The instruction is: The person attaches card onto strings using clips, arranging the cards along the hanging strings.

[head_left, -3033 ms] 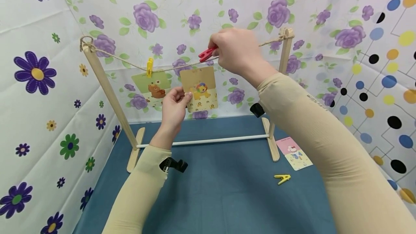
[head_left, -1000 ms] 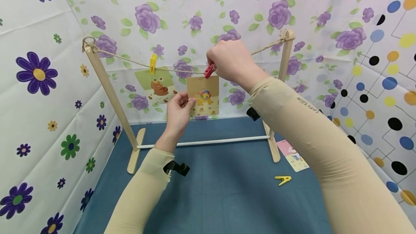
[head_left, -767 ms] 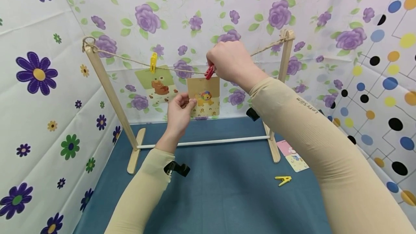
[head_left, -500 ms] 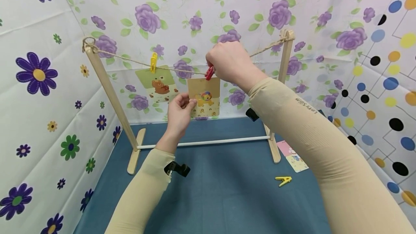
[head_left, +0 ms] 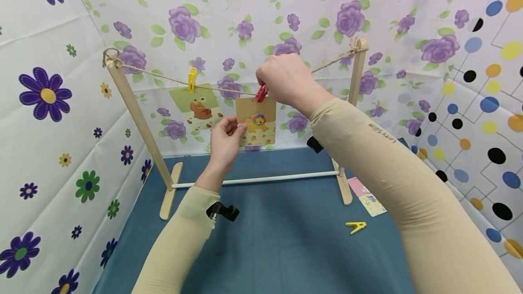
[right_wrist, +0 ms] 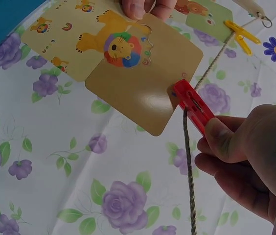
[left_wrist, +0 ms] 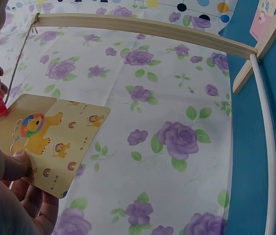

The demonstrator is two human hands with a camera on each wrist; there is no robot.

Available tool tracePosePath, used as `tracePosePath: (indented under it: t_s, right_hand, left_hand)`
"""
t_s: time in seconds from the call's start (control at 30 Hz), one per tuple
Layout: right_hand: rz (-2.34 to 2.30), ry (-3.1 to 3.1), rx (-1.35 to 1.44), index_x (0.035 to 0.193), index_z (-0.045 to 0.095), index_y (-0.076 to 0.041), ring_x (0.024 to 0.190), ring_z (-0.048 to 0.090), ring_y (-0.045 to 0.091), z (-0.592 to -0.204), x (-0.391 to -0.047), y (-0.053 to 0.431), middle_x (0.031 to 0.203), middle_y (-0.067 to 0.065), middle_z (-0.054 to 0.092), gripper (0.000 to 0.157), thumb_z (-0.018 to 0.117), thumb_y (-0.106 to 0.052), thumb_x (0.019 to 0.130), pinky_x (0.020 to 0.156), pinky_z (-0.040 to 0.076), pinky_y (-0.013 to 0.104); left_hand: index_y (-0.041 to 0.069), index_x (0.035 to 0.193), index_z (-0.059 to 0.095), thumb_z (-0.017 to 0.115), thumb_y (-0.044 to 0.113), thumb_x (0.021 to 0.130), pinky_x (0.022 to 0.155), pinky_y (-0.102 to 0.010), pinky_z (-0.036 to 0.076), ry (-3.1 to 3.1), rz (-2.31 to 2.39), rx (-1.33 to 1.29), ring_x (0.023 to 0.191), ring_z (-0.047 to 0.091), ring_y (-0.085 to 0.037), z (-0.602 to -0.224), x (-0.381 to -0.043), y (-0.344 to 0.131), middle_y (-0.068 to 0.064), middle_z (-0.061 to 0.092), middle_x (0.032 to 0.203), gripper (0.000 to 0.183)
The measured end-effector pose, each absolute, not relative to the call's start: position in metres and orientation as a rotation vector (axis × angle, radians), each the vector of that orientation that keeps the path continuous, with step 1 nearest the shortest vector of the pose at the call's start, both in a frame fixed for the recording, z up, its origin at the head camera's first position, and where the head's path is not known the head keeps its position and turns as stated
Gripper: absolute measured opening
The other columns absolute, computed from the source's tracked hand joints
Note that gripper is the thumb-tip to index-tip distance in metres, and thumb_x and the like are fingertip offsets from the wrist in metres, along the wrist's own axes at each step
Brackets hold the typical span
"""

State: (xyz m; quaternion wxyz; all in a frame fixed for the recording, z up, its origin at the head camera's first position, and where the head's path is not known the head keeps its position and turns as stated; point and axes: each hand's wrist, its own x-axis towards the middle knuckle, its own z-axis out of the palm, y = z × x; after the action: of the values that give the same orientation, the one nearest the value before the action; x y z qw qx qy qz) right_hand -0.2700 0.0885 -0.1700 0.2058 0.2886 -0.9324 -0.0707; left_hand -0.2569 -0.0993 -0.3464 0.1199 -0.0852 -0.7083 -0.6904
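Observation:
My left hand (head_left: 224, 142) pinches the left edge of a tan card with a lion on it (head_left: 255, 121), thumb in front. The card hangs upright just under the twine (head_left: 229, 89). With thumb and fingers my right hand (head_left: 283, 78) pinches a red clothespin (right_wrist: 194, 105), whose tip sits over the card's top edge at the twine in the right wrist view. To the left, a green bear card (head_left: 200, 108) hangs from the twine by a yellow clothespin (head_left: 192, 80).
A wooden stand with a left post (head_left: 136, 121), a right post (head_left: 356, 74) and a white rod (head_left: 278, 178) carries the twine. On the blue cloth (head_left: 261, 248) at right lie a pink-topped card (head_left: 369, 198) and a yellow clothespin (head_left: 356, 227).
The right hand has brought the red clothespin down from above the twine onto the lion card's top edge. The left hand and card have shifted slightly right and down. Lately both hands barely move.

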Motion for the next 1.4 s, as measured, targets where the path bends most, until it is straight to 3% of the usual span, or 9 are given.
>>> tracePosePath:
  t_s: [0.57,1.03,1.23,1.4]
  right_hand:
    - [-0.238,-2.59,0.815,0.095,0.081,-0.011,0.07,0.059,0.021,-0.1724,-0.2702,0.0839,0.09,0.007,0.076,0.029,0.06,0.009,0.091,0.062,0.055,0.041]
    - [-0.228,-2.596,0.822,0.091,0.08,-0.011,0.071,0.059,0.021,-0.1712,-0.2685,0.0828,0.087,0.007,0.075,0.025,0.062,0.007,0.086,0.064,0.056,0.042]
    - [-0.206,-2.625,0.82,0.098,0.08,-0.011,0.079,0.069,0.027,-0.1718,-0.2692,0.0852,0.094,0.007,0.075,0.016,0.073,-0.004,0.086,0.071,0.06,0.047]
    - [-0.162,-2.671,0.82,0.11,0.081,-0.012,0.093,0.07,0.031,-0.1724,-0.2678,0.0886,0.105,0.009,0.074,0.023,0.076,-0.007,0.088,0.079,0.06,0.049]
  left_hand:
    - [-0.002,0.13,0.067,0.066,0.005,0.107,0.09,-0.032,0.055,-2.073,-2.013,-0.233,0.101,0.063,-0.022,-0.3464,-0.2569,-0.1015,-0.012,0.067,0.112,0.024]
    - [-0.001,0.128,0.068,0.067,0.009,0.107,0.089,-0.035,0.053,-2.07,-1.997,-0.239,0.098,0.061,-0.021,-0.3444,-0.2576,-0.101,-0.011,0.066,0.11,0.023]
    - [-0.002,0.125,0.068,0.066,0.006,0.107,0.091,-0.034,0.054,-2.049,-1.996,-0.247,0.097,0.061,-0.02,-0.3436,-0.2575,-0.101,-0.01,0.066,0.108,0.02]
    - [-0.003,0.126,0.068,0.064,0.003,0.107,0.092,-0.034,0.053,-2.036,-2.006,-0.233,0.099,0.062,-0.021,-0.3421,-0.2571,-0.1022,-0.011,0.066,0.109,0.02]
